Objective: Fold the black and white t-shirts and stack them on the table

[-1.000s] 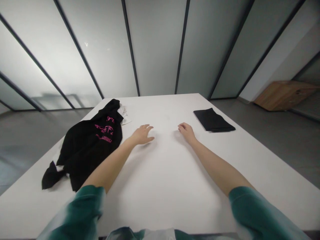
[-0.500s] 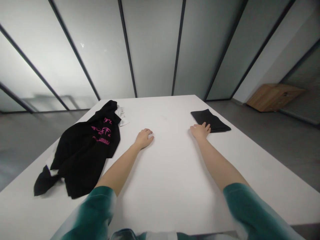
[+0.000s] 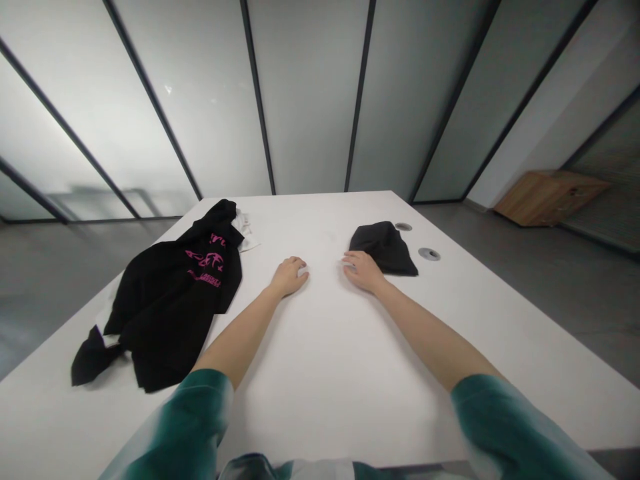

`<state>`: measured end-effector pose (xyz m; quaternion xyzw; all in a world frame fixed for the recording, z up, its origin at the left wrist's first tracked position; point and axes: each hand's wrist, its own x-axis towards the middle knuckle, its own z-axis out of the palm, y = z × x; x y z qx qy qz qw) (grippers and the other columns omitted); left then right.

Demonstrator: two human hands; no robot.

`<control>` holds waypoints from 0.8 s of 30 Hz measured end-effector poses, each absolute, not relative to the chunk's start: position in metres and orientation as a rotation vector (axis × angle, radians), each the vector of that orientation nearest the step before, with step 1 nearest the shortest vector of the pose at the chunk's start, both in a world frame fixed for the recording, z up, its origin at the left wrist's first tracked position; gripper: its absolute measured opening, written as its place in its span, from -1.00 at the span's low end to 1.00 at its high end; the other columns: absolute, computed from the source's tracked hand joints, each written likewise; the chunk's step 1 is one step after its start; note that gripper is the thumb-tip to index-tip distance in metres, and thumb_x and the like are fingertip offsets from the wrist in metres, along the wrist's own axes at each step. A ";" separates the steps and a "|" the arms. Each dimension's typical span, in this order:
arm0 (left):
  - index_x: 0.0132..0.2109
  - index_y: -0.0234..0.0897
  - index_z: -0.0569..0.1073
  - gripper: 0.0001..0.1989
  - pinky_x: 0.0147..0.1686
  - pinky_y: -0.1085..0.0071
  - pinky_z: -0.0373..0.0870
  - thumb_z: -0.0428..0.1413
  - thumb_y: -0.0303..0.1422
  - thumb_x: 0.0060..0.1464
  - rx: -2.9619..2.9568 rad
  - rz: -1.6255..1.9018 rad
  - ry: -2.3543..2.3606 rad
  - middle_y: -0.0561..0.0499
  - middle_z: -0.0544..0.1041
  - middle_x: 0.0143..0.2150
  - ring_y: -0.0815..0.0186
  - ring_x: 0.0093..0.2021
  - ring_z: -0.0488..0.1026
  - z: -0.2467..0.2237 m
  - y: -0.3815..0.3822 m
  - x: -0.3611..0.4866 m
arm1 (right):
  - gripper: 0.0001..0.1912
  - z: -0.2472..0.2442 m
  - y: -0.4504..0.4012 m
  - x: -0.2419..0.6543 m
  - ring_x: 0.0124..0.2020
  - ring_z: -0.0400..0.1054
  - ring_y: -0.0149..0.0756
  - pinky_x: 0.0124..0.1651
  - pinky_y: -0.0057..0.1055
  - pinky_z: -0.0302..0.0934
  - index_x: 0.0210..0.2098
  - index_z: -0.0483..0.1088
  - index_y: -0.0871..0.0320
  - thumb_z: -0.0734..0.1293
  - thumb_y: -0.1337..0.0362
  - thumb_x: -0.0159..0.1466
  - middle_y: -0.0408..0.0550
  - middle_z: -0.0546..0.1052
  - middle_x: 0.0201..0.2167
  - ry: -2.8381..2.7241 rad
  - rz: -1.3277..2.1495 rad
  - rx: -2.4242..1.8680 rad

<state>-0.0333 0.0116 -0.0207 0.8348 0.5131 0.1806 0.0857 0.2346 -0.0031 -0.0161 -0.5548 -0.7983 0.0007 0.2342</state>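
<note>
My left hand (image 3: 289, 277) rests on the bare white table (image 3: 320, 360), fingers loosely bent and thumb apart, with nothing in it. My right hand (image 3: 364, 271) is at the near left edge of a folded black garment (image 3: 385, 247), its fingers bent over that edge. What the garment is, unfolded, cannot be seen. On the left side of the table a larger black garment with pink printing (image 3: 173, 300) lies loosely spread, with white fabric (image 3: 246, 230) showing from under its far edge.
Two round grey cable grommets (image 3: 429, 254) are set in the table's right side. Frosted glass panels (image 3: 307, 100) stand beyond the far edge. A wooden cabinet (image 3: 547, 197) is on the floor at the right.
My right hand and the folded black garment have moved left together, and the garment has turned and bunched slightly. The two grommets now show. My left hand has stayed in place.
</note>
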 end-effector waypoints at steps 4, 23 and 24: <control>0.03 -0.33 0.50 -0.65 0.15 0.14 0.32 0.07 -0.28 0.15 2.495 0.542 1.519 -0.21 0.49 0.09 0.04 0.11 0.42 -0.021 0.012 -0.034 | -0.63 -0.012 -0.002 0.245 0.27 0.11 0.09 0.29 0.07 -0.07 0.01 0.50 0.17 0.21 0.25 0.30 0.17 0.41 0.17 -1.809 -0.279 -1.647; 0.32 -0.25 0.24 -0.20 0.27 0.08 0.22 0.22 -0.01 0.01 2.598 0.711 1.282 -0.21 0.31 0.31 0.00 0.29 0.26 -0.014 -0.004 -0.023 | -0.53 -0.015 -0.012 0.221 0.19 0.30 -0.07 0.24 -0.11 0.17 0.18 0.34 0.16 0.25 0.13 0.33 0.14 0.44 0.17 -2.284 0.186 -1.351; 0.30 -0.23 0.27 -0.24 0.28 0.08 0.21 0.22 -0.02 0.02 2.591 0.719 1.295 -0.20 0.31 0.31 0.00 0.29 0.26 -0.014 -0.005 -0.021 | -0.49 -0.017 -0.014 0.215 0.23 0.27 -0.10 0.26 -0.13 0.16 0.22 0.29 0.15 0.25 0.12 0.33 0.13 0.39 0.22 -2.281 0.216 -1.233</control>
